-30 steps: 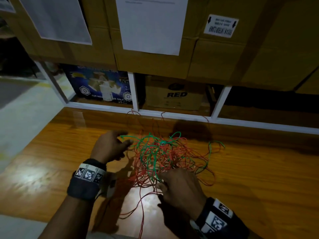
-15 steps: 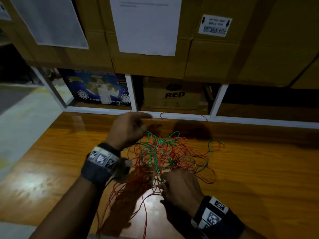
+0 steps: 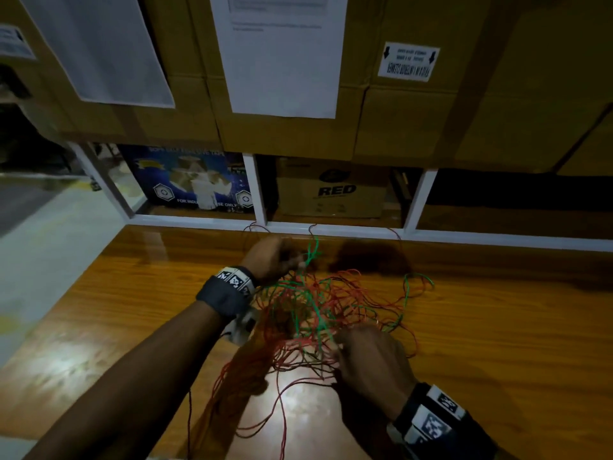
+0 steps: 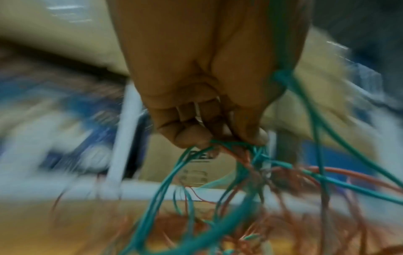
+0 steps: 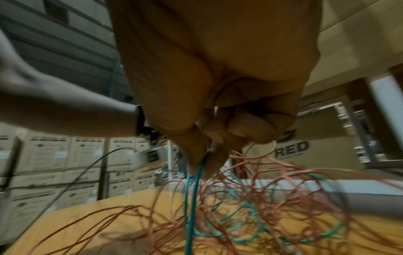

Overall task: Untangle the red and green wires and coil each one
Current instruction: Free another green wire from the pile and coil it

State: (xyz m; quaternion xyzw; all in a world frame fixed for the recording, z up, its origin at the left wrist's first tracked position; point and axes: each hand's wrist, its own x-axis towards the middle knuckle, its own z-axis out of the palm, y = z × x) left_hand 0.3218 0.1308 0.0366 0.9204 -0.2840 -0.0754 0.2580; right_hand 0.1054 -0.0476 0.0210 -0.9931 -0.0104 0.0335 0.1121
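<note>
box marked "red", hands gripping wires

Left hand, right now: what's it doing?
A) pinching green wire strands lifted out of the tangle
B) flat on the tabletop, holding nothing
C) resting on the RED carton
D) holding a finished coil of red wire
A: in the left wrist view the left hand has its fingers curled and pinching strands of the green wire, which run down into the tangle with the red wire; the head view shows the hand raised above the table.
</note>
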